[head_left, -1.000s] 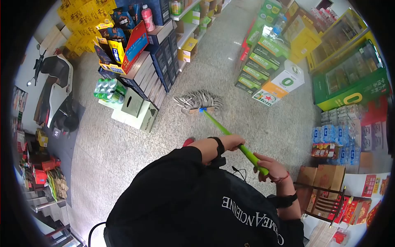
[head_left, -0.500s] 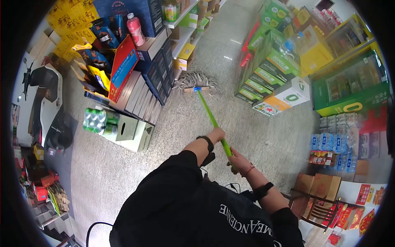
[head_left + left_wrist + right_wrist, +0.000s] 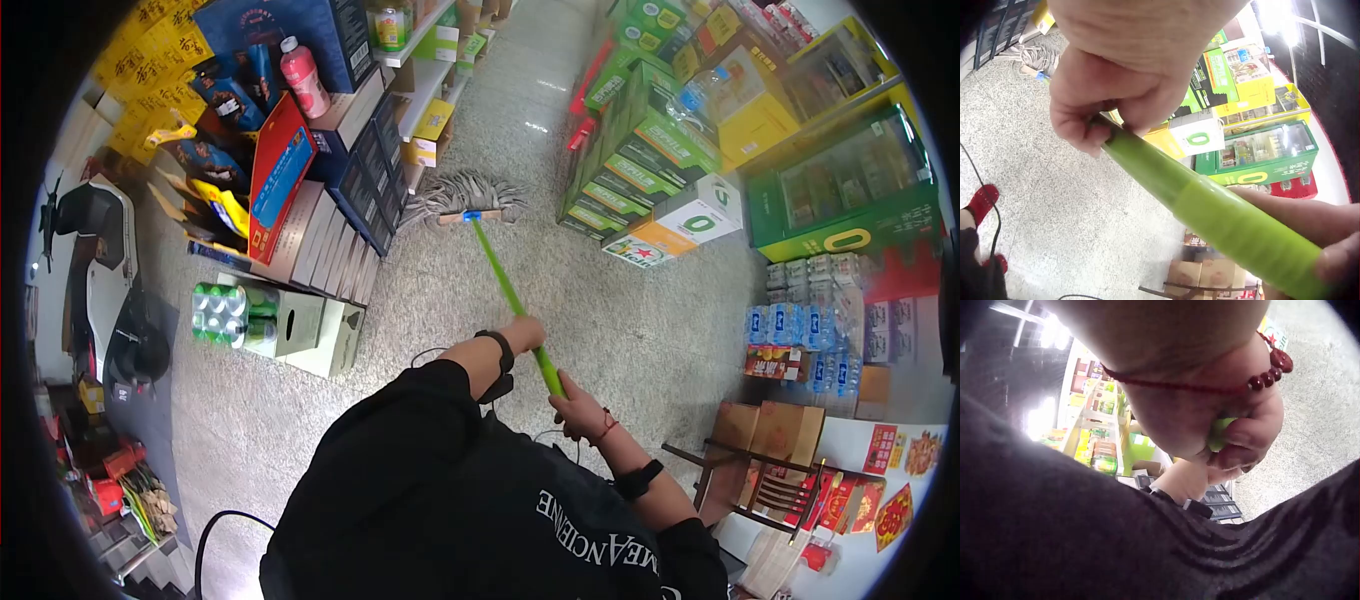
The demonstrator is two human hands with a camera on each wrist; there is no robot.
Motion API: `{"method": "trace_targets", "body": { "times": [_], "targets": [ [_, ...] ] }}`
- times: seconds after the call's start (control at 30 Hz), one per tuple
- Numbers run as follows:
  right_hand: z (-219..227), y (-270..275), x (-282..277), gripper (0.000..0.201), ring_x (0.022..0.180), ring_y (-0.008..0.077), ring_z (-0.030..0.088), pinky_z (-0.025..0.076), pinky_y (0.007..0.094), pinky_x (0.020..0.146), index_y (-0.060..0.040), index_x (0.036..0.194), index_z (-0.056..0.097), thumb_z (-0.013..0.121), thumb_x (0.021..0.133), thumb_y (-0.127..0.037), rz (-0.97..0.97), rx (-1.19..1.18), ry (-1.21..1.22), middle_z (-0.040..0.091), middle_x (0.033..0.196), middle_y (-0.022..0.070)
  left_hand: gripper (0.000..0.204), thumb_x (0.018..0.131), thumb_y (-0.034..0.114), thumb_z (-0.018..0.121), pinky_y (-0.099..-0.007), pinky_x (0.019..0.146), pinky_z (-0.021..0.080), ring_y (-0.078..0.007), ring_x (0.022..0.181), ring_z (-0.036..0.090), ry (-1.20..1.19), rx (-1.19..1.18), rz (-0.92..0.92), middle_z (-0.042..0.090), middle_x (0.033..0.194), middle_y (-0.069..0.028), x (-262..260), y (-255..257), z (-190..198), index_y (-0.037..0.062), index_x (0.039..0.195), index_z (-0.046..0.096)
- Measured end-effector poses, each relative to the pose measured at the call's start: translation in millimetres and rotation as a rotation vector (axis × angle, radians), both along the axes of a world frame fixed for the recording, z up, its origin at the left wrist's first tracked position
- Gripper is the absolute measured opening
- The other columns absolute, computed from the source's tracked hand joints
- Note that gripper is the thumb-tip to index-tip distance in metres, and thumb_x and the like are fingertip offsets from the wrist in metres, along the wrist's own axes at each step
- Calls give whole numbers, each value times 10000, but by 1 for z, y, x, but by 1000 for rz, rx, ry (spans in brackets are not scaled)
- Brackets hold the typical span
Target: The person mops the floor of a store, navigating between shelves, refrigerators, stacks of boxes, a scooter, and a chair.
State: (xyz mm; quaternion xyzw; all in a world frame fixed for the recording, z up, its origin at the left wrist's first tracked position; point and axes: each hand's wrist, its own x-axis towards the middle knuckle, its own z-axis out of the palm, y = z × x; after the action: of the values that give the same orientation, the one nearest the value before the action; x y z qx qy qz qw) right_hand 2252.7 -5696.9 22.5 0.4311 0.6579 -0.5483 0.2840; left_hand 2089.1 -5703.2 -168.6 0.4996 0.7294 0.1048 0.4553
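A mop with a green handle (image 3: 498,272) reaches away from the body, its grey string head (image 3: 470,196) flat on the speckled floor beside the shelf's foot. My left hand (image 3: 523,333) grips the handle partway down; in the left wrist view the left hand (image 3: 1116,94) has its fingers curled round the green shaft (image 3: 1160,178). Nearer the body, my right hand (image 3: 580,408) holds the handle's upper end. The right wrist view shows the right hand (image 3: 1210,425) wrapped round the green end (image 3: 1219,432), with a red beaded bracelet at the wrist.
Stacked boxes (image 3: 330,235) and a bottle pack (image 3: 220,313) stand left of the mop. Green cartons (image 3: 640,170) line the right side, with water packs (image 3: 790,325) and a wooden chair (image 3: 785,495) nearer. A scooter (image 3: 105,270) stands far left.
The mop head has moved away from the body and slightly left, mostly in the first half second. Both hands have shifted left with the handle, still gripping it; the view has moved too.
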Motion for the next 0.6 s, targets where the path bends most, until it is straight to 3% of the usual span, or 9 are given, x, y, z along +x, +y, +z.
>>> {"method": "trace_targets", "body": {
  "times": [0.13,0.2,0.23,0.3,0.43,0.5,0.6],
  "targets": [
    [16,-7,40,674,409,166,497,407,295,363,-124,1373,149,504,810,-231,9,-4,54,539,639,103,204,753,119,476,-374,504,464,-248,541,607,-1,6,-53,622,628,-124,32,-10,19,9,701,639],
    [28,-18,64,692,454,165,523,420,288,390,-106,1371,161,532,800,-228,54,39,58,551,652,93,197,735,131,487,-373,474,452,-248,518,596,-230,44,51,609,607,-132,52,-27,32,6,679,629],
    [43,-23,69,694,512,172,548,454,296,465,-83,1367,178,543,797,-238,70,41,-46,569,680,101,197,735,131,487,-373,474,452,-248,518,596,-230,39,44,609,607,-132,66,-29,27,6,679,629],
    [21,-31,105,683,581,182,579,475,301,556,-75,1360,199,543,797,-251,183,217,109,590,742,141,186,711,146,507,-374,445,440,-246,498,585,-285,-100,158,598,588,-129,93,-25,19,8,666,623],
    [16,-35,136,681,614,208,597,479,307,601,-66,1355,211,541,795,-267,189,259,103,597,812,181,183,712,163,532,-365,458,460,-246,495,587,-329,8,145,603,592,-124,122,-31,10,10,694,631],
    [19,-35,133,659,568,107,521,452,255,526,-71,1365,216,554,817,-213,102,192,93,546,767,53,184,725,169,531,-365,474,467,-244,510,594,-244,29,53,608,603,-123,125,-28,-1,20,713,638],
    [-2,-26,125,635,559,107,515,449,251,520,-72,1362,230,541,825,-206,173,265,181,539,769,49,183,747,176,527,-371,514,478,-244,548,608,-88,23,-94,619,630,-116,115,-12,-12,40,748,649]
  ]
}}
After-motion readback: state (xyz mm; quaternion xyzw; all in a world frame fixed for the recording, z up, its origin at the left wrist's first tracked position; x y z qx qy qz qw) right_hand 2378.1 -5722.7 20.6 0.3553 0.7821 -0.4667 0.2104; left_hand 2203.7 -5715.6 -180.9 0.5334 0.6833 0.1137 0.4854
